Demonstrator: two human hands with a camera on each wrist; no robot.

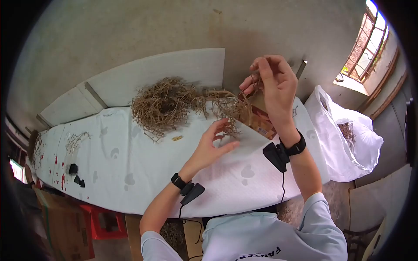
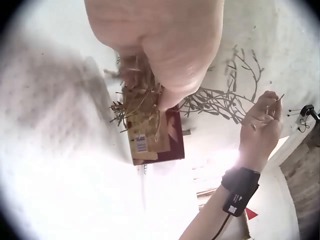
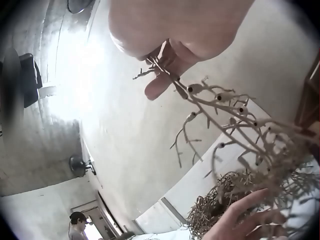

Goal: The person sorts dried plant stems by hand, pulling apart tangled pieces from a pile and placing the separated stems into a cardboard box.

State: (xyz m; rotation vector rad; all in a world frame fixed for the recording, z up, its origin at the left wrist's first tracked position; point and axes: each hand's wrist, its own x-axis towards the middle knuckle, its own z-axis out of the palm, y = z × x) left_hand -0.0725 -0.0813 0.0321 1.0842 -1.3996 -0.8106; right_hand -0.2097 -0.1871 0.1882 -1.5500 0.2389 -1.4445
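My right hand (image 1: 278,89) is raised at the back right of the table, pinching the end of a dry, branching twig (image 3: 215,117). The twig's thin side shoots hang down toward my left hand (image 1: 207,150). That hand sits lower, thumb and fingers apart, with its fingertips among the lower shoots. In the left wrist view its palm hides part of the fingers. Left of both hands lies a large tangled heap of dry twigs (image 1: 163,106), and some stems stretch from it toward the hands. A red and tan cardboard box (image 2: 172,135) stands behind the twig.
A white plastic bag (image 1: 335,135) holding some twigs is at the table's right end. Loose twigs (image 1: 76,141), small black objects (image 1: 73,168) and red bits lie on the white tablecloth (image 1: 143,174) at left. White panels (image 1: 187,65) line the back edge; a red stool (image 1: 104,224) stands below.
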